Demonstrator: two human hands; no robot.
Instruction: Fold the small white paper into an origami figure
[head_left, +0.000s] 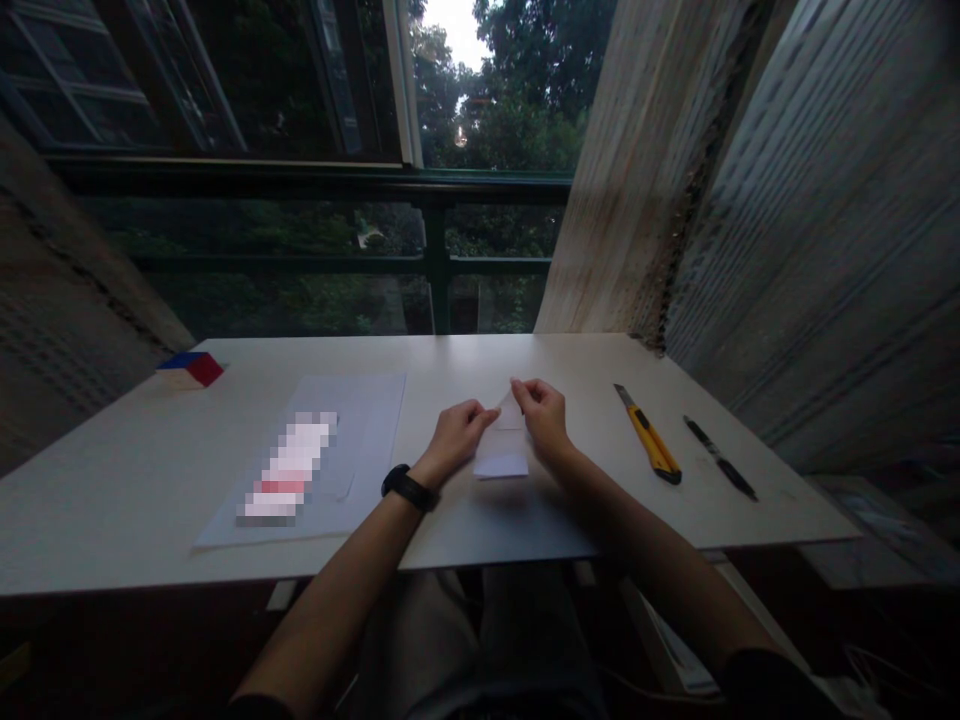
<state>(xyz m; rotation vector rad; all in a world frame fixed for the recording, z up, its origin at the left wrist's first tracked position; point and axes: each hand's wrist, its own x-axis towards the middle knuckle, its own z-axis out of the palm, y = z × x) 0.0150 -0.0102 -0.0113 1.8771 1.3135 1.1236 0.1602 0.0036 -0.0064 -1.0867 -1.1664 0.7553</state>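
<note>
Between my two hands is a small piece of folded white paper (pixel 501 458), held just above or on the table; the exact gap cannot be made out. My left hand (pixel 459 436) pinches its upper left edge between thumb and forefinger. On the other side, my right hand (pixel 543 412) grips the upper right corner, fingers curled in. The paper's top part looks slanted to a point, and a crease runs across it below the fingers. A dark watch (pixel 409 488) is on my left wrist.
A large white sheet (pixel 375 430) lies left, with a blurred-out item (pixel 289 470) on it. Right of my hands are a yellow utility knife (pixel 651 438), its blade showing, and a black pen (pixel 720 458). A multicoloured cube (pixel 192 370) stands at the far left of the white table (pixel 120 500).
</note>
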